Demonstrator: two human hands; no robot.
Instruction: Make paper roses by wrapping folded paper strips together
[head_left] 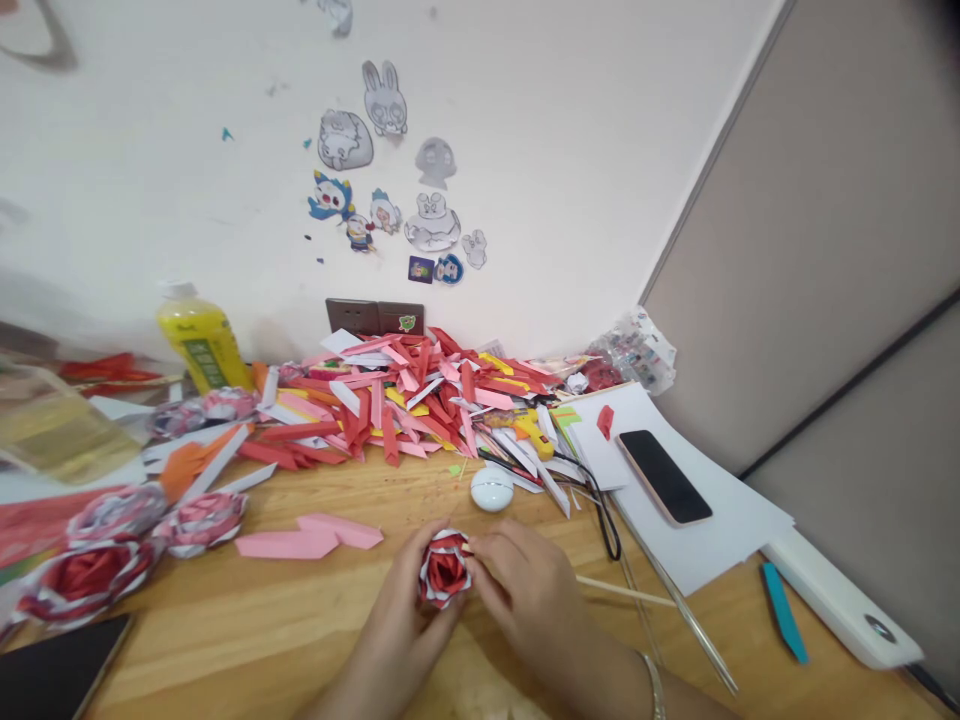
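A red-and-white folded paper rose (445, 568) sits in my left hand (411, 595), whose fingers and thumb wrap round its side. My right hand (521, 590) is closed in a pinch at the rose's right edge. A thin wooden stick (626, 590) runs out from behind this hand to the right, and a pale tip shows between the fingers against the petals. Just beyond both hands is a white rounded case (492, 489). Two pink folded paper strips (300, 541) lie left of my left hand.
Folded paper strips (390, 395) are heaped along the wall, with a yellow glue gun (534, 432) at their right. Finished paper roses (90, 575) and a dark-screened device (60, 670) lie left. A phone (664, 477) rests on white paper. A yellow bottle (201, 340) stands behind.
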